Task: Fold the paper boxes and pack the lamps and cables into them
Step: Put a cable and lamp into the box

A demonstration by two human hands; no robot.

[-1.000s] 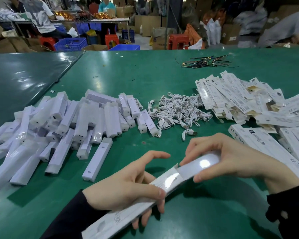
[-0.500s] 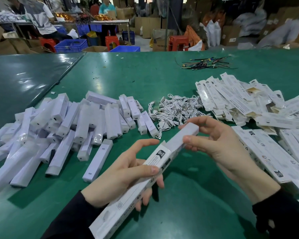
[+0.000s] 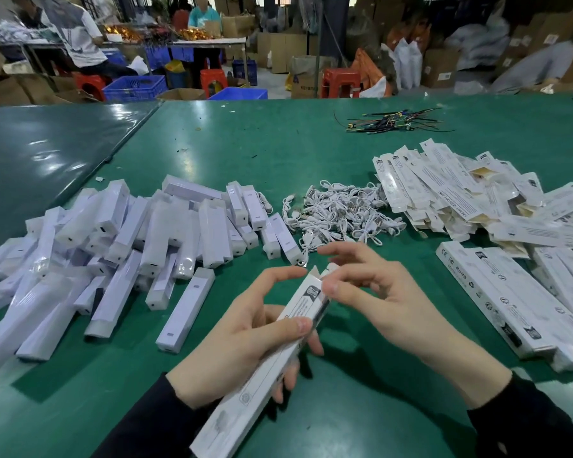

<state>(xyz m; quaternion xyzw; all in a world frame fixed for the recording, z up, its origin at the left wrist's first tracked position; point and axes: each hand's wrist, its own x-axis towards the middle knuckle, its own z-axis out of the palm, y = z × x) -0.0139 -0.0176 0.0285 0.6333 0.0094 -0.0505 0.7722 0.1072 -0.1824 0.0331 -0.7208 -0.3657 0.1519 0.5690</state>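
The box (image 3: pixel 272 355) is a long white carton, held tilted in the lower centre of the frame, its far end raised toward the frame centre and its near end pointing to the lower edge. The left hand (image 3: pixel 245 338) grasps it around the middle, thumb across the printed top face and fingers curled beneath. At the far end, a lamp (image 3: pixel 328 269) tip protrudes from the open mouth, with an end flap standing up beside it. The right hand (image 3: pixel 374 292) is at this end, fingers bent, its fingertips (image 3: pixel 329 287) pressing on the carton's far end next to the lamp tip (whether they actually pinch the lamp cannot be told).

Both hands are above the green desk (image 3: pixel 361 408). In the left half of the frame lies a heap of white lamps (image 3: pixel 129 239). Just right of it, above the hands, is a pile of coiled white cables (image 3: pixel 341 213). Flat unfolded boxes (image 3: pixel 470 200) fill the right side, with a second row (image 3: pixel 510 299) closer to the right hand. A bundle of dark wires (image 3: pixel 391 122) lies near the desk's far edge, upper right of centre.

Beyond the desk: blue crates (image 3: pixel 134 87), red stools (image 3: pixel 339 82), cardboard cartons, and seated persons in the upper left.
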